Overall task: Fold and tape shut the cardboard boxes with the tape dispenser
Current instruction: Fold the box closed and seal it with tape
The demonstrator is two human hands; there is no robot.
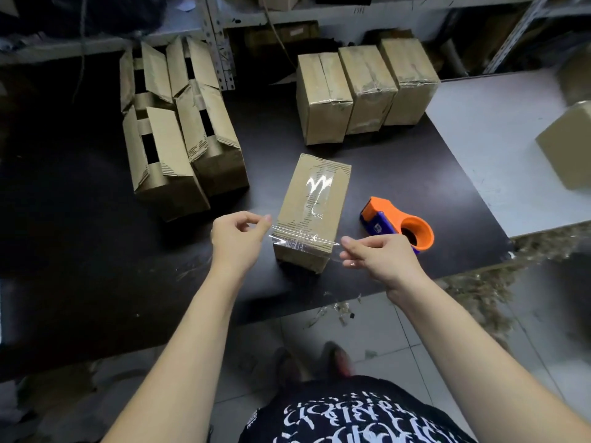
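Nearest, at the bottom edge, a black shirt [351,417] with white lettering shows, and past it a pale tiled floor [403,334] with blurred shoes [334,356] on it. Both bare forearms reach forward over the near edge of a dark table [383,174]. The left hand [238,236] has its fingers curled and pinches one end of a strip of clear tape [303,243] between thumb and forefinger, just beside the near left corner of a closed cardboard box [332,206]. The right hand [380,255] pinches the other end in the same way, just off the box's near right corner. The strip runs taut between them, lying across the near end of the box top and crossing a longer band of tape [316,187] that runs lengthways along the top seam. The box stands on the table between the two hands, its long side pointing away from the person. Just beyond the right hand, an orange and blue tape dispenser [396,223] lies on the table, near the box's right side but apart from it, untouched. Further back on the left, a group of boxes with open flaps [166,148] sits close together; further back on the right, three taped boxes [361,91] stand side by side, touching. To the right a white surface [499,148] carries a lone box [572,148], and metal shelving [217,43] rises behind everything
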